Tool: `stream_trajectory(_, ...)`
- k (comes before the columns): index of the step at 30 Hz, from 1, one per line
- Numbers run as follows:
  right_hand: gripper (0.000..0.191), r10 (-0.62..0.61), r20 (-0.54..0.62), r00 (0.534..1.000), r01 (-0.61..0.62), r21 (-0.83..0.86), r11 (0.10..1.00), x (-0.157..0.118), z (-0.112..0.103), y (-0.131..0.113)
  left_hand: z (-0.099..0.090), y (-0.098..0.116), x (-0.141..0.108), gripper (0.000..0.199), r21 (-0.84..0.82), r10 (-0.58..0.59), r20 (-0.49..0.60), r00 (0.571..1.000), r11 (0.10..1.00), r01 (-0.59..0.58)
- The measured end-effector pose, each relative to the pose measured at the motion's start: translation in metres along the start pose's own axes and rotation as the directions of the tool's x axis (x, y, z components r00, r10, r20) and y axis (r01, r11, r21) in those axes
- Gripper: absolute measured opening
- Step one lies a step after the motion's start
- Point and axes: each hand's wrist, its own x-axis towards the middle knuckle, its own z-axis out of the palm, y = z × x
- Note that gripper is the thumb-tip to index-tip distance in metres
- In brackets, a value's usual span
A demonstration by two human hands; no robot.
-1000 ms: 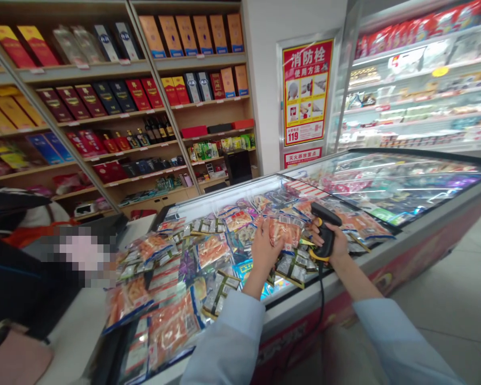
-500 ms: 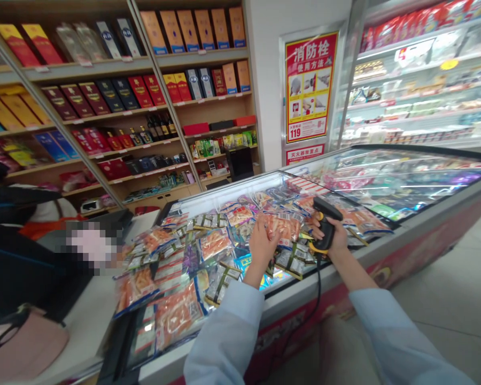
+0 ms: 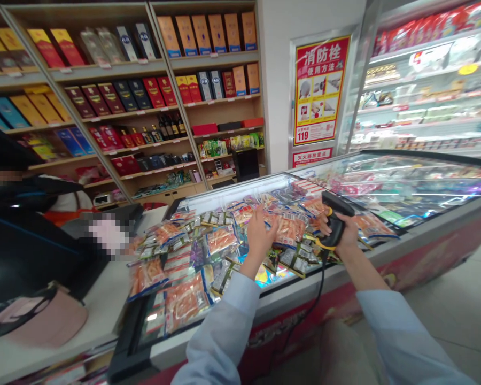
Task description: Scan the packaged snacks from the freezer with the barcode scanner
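Observation:
My right hand [image 3: 342,232] is wrapped round a black and yellow handheld scanner [image 3: 333,222], whose cord hangs down in front of the freezer. Over the pile of snack packets my left hand [image 3: 260,233] has its thumb and fingers apart and holds nothing that I can make out. Just right of it lies an orange packet [image 3: 291,230]. More orange packets [image 3: 186,299] and several dark green and silver packets [image 3: 223,275] are spread over the glass top of the freezer [image 3: 152,318].
A person in dark clothes [image 3: 32,235] is at the left behind a white counter [image 3: 104,299]. On that counter rests a pink bag [image 3: 50,321]. Shelves of boxed goods [image 3: 124,93] and a red poster [image 3: 320,91] stand behind; a lit display fridge [image 3: 428,96] is at the right.
The view has shifted left, so the scene appears further right. My left hand has come off the orange packet and its fingers have spread. My right hand still grips the scanner.

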Motion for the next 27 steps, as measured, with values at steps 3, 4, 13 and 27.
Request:
stream_trajectory(3,0.017,-0.023,0.041,0.999,0.023,0.003,1.000,0.005,0.021,-0.006,-0.032,0.005,0.013,0.054,-0.030,0.019,-0.065,0.998,0.999,-0.021)
stream_trajectory(4,0.017,-0.028,0.065,0.997,0.028,0.002,1.000,0.006,0.030,-0.007,-0.044,0.004,0.016,0.055,-0.043,0.020,-0.087,0.996,0.999,-0.024)
stream_trajectory(13,0.017,0.042,0.306,0.951,-0.056,0.037,0.998,0.016,0.126,0.030,-0.139,-0.036,0.017,0.053,-0.041,-0.019,-0.253,0.967,0.999,0.009)
stream_trajectory(27,0.019,0.406,0.370,0.836,-0.430,-0.018,0.903,0.039,0.170,0.165,-0.134,-0.160,-0.014,0.047,0.049,-0.308,-0.184,0.933,0.946,0.322)
